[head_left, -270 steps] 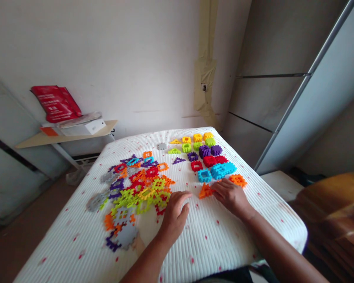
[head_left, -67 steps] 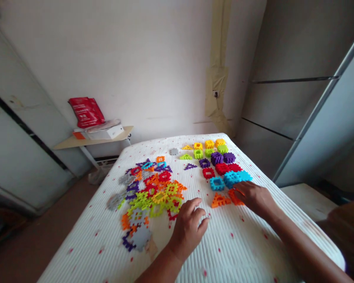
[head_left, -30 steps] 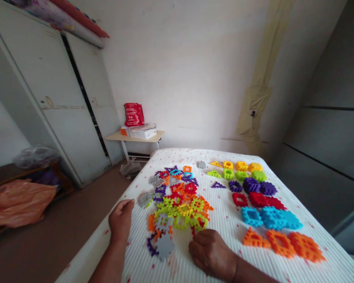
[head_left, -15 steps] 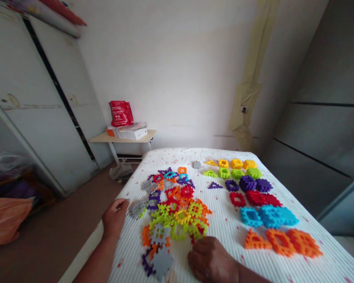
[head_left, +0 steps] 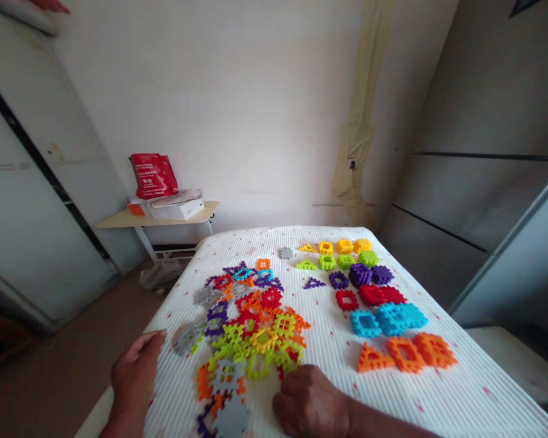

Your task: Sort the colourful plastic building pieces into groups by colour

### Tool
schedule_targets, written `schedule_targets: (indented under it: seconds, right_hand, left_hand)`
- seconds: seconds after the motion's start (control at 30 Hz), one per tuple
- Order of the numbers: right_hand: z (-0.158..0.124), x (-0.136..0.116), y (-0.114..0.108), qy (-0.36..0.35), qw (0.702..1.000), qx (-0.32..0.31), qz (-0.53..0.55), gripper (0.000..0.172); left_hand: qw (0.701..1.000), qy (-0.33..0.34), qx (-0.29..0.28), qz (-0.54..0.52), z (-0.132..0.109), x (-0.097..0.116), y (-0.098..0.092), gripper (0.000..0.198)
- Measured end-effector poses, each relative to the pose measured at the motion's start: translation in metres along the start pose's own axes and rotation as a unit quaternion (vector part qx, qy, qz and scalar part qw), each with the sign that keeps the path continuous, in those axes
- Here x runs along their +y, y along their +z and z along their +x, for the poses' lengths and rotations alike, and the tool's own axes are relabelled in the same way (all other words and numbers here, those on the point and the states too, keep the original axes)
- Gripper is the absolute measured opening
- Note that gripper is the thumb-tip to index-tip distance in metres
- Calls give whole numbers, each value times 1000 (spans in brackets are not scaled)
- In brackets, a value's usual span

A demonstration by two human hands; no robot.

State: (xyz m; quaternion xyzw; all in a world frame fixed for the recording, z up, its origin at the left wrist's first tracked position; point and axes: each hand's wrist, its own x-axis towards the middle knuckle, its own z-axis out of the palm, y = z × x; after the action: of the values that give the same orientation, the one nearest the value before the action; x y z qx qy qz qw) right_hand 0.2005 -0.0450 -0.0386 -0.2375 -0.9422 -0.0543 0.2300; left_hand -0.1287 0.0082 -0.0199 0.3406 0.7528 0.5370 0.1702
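A loose heap of coloured interlocking plastic tiles (head_left: 246, 322) lies on the white quilted bed (head_left: 329, 389). To its right, sorted tiles sit in rows by colour: yellow (head_left: 342, 246), green (head_left: 338, 261), purple (head_left: 360, 277), red (head_left: 374, 297), blue (head_left: 386, 319) and orange (head_left: 406, 353). My left hand (head_left: 137, 374) rests at the bed's left edge beside a grey tile (head_left: 185, 336), fingers loosely extended. My right hand (head_left: 310, 404) is curled on the bed just below the heap, near a red tile; what it holds, if anything, is hidden.
A small side table (head_left: 159, 216) against the far wall carries a red bag (head_left: 153, 175) and a white box (head_left: 176, 208). Pale wardrobe doors stand at left. Brown floor lies left of the bed. Grey panels run along the right.
The view has swung back to the right. My left hand slid down along the bed's left edge. My right hand stays curled below the heap. The tiles have not moved.
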Motion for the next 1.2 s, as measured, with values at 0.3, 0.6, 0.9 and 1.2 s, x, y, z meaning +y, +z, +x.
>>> schedule_targets:
  seconds: [0.3, 0.6, 0.9, 1.2]
  right_hand:
    - [1, 3, 4, -11, 1000, -2, -27, 19]
    - [0, 1, 6, -7, 999, 11, -30, 17]
    - [-1, 1, 0, -7, 999, 34, 37, 19]
    - [-1, 0, 1, 0, 998, 38, 41, 19]
  left_hand:
    - [995, -92, 5, 29, -12, 22, -7, 26]
    - [996, 75, 37, 31, 6, -8, 1, 27]
    - [977, 176, 30, 116, 0, 2, 8, 32]
    - [880, 376, -186, 225, -5, 80, 70, 19]
